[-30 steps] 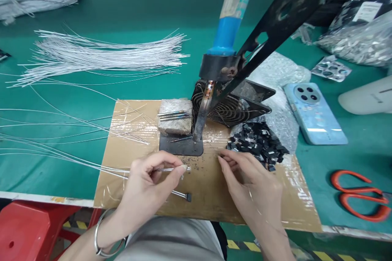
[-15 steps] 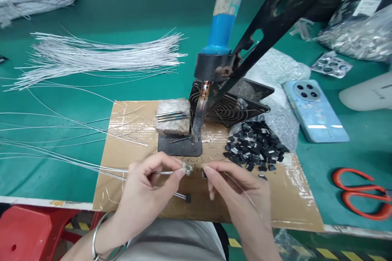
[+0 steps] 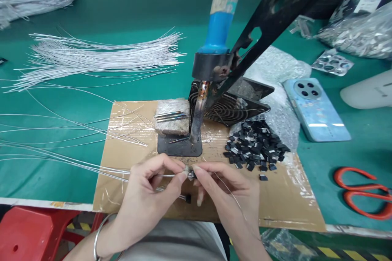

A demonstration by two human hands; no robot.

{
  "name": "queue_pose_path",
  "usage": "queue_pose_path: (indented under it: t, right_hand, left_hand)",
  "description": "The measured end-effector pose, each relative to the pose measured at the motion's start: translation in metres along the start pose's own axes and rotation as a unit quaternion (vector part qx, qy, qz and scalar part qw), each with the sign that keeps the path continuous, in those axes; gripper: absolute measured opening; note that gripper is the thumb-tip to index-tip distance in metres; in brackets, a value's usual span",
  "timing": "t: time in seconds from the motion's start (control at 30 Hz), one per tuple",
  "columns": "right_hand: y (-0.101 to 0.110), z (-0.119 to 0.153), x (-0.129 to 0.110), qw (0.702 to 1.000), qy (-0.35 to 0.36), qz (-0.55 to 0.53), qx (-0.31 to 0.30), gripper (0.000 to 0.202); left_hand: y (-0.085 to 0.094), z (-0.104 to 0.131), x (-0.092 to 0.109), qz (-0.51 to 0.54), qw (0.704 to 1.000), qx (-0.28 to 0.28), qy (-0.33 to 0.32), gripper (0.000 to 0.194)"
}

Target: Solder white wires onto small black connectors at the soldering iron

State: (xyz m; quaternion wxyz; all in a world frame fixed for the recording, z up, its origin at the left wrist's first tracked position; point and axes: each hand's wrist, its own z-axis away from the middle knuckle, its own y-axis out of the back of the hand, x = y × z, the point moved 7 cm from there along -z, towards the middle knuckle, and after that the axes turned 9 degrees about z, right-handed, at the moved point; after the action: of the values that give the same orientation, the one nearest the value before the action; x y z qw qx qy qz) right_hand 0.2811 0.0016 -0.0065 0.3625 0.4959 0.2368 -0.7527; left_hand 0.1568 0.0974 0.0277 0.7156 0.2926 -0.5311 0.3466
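My left hand (image 3: 153,193) is closed in a pinch on a white wire (image 3: 167,175), near a small metallic end between thumb and forefinger. My right hand (image 3: 229,191) pinches a small black piece (image 3: 192,174) against that end; whether they are joined is hidden by the fingertips. A thin, solder-like strand (image 3: 228,189) also runs through the right hand and trails back over it. Beneath my hands, on the cardboard (image 3: 284,204), lies a black-tipped wire end (image 3: 188,198). A blue-handled soldering iron (image 3: 199,118) points down just beyond my fingers.
A pile of small black pieces (image 3: 255,144) lies right of a black fan (image 3: 228,108). White wires (image 3: 107,55) are bundled at left. A wrapped block (image 3: 173,124) bears several thin rods. A blue phone (image 3: 320,110) and red-handled scissors (image 3: 364,195) lie at right.
My right hand has moved left, bringing the black piece up against the wire end in my left hand. The left hand stays almost in place.
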Motion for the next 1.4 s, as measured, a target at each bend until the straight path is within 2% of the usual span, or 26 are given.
queue_pose_path:
  t: [0.27, 0.63, 1.2, 1.4]
  right_hand:
    - [-0.0001, 0.0012, 0.0007, 1.0, -0.012, -0.011, 0.014, 0.006]
    - [0.0005, 0.0014, 0.0012, 1.0, -0.003, -0.014, 0.021, 0.008]
    - [-0.0011, 0.0036, 0.0016, 0.999, -0.003, -0.028, 0.025, 0.006]
    - [0.0001, 0.0016, 0.0044, 0.999, 0.019, -0.025, 0.017, 0.007]
  left_hand:
    - [-0.0008, 0.0019, -0.0033, 0.019, 1.0, -0.006, 0.021, 0.013]
    - [-0.0047, 0.0029, 0.0014, 0.005, 1.0, -0.021, 0.015, 0.013]
    - [-0.0039, 0.0021, 0.0015, 0.008, 1.0, 0.0, 0.023, 0.013]
    - [-0.005, 0.0036, 0.0005, 0.015, 0.999, -0.006, 0.028, 0.013]
